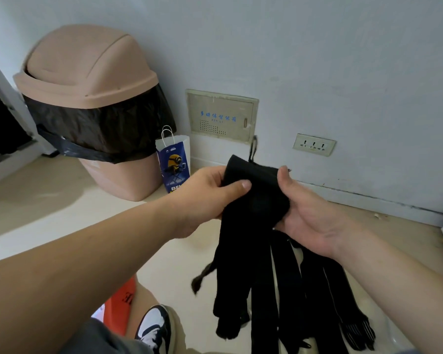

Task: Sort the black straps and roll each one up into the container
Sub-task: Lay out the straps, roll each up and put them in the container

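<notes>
Our left hand [205, 192] pinches the black straps [256, 200] under its thumb while our right hand [310, 218] clasps them between thumb and palm.

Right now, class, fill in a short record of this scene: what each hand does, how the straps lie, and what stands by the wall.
left hand: grips the top of the straps, thumb pressed on the front
right hand: holds the same bundle from the other side, thumb over its edge
straps: black, gathered at the top, ends hanging loose below
bin: tan, swing lid, black liner, by the wall
bag: blue paper, upright, right of the bin
socket: on the wall, beyond the hands
</notes>
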`<state>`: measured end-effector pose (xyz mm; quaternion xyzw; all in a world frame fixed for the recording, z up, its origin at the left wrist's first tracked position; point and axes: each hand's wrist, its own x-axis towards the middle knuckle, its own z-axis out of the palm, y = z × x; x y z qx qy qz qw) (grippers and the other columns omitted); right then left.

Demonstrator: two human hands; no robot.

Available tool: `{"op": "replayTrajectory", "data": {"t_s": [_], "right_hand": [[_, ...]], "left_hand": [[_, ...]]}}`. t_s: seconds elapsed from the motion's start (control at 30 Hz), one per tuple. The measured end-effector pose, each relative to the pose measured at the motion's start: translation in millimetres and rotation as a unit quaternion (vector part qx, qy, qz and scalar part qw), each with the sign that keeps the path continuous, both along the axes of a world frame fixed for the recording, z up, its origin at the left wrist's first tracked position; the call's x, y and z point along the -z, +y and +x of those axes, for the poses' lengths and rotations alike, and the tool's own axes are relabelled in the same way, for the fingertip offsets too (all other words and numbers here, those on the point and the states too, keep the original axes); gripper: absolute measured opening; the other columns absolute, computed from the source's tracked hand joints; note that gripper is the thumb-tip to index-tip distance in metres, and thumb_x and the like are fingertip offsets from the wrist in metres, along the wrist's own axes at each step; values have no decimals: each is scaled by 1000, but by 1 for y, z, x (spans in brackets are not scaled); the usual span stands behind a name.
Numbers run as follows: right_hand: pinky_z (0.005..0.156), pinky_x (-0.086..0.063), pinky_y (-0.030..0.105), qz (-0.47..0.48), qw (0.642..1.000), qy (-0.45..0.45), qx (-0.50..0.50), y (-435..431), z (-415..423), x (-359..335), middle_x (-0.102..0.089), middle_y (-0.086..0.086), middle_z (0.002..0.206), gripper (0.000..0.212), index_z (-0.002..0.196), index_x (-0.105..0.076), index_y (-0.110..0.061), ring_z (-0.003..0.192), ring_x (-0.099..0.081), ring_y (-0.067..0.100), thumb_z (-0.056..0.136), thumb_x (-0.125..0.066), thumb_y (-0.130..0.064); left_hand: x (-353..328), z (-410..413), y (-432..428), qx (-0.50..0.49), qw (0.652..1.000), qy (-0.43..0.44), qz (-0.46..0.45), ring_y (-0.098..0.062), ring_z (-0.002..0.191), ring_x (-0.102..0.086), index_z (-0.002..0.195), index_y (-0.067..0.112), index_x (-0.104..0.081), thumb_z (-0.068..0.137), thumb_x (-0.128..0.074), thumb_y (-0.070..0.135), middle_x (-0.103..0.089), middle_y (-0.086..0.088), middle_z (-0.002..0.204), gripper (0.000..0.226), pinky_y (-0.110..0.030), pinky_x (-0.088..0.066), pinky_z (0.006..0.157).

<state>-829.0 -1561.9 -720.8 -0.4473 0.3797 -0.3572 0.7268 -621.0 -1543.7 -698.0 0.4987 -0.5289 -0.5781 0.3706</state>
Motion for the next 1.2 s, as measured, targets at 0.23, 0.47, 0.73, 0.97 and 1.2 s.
{"op": "replayTrajectory", "data": {"t_s": [0.23, 0.47, 0.73, 0.97, 1.2], "right_hand": [[98, -59, 43, 39, 979, 145, -136, 12, 10, 21, -79, 14, 115, 48, 120, -74, -11, 110, -76, 31, 76, -93, -20], [100, -59, 48, 48, 988, 147, -18, 10, 18, 16, -81, 10, 114, 34, 121, -76, -14, 107, -78, 30, 89, -83, -24], [65, -65, 36, 152, 972, 54, 172, -10, 3, 14, -82, 13, 104, 37, 118, -76, -9, 87, -82, 28, 99, -71, -40], [75, -63, 43, -13, 956, 246, 159, -11, -1, 17, -78, 9, 97, 34, 111, -70, -20, 81, -77, 28, 107, -52, -49], [82, -54, 14, -246, 931, 270, 1, 0, -8, 19, -75, -21, 108, 55, 122, -73, -47, 87, -70, -3, 94, -74, 1]], "left_hand": [[-16, 11, -16, -180, 956, 230, 18, -23, 103, -77, 125, 16, -70, 105, -60, 19, -79, -7, 115, 23, -34, -64, 77], [3, 24, -21, -145, 969, 85, 180, -35, 107, -74, 135, 7, -56, 103, -50, 60, -72, -19, 117, 63, -51, -63, 85], [19, -18, 3, 156, 969, -144, 127, -22, 106, -77, 118, 14, -73, 97, -73, 33, -81, -6, 110, 29, -45, -57, 105], [5, -21, -7, 17, 987, 18, 157, -20, 96, -79, 118, 8, -73, 102, -65, 20, -81, -8, 106, 21, -28, -62, 80], [2, -9, -9, -9, 987, 42, 157, -23, 87, -77, 112, 6, -74, 100, -68, 19, -79, -14, 101, 19, -31, -61, 74]]}}
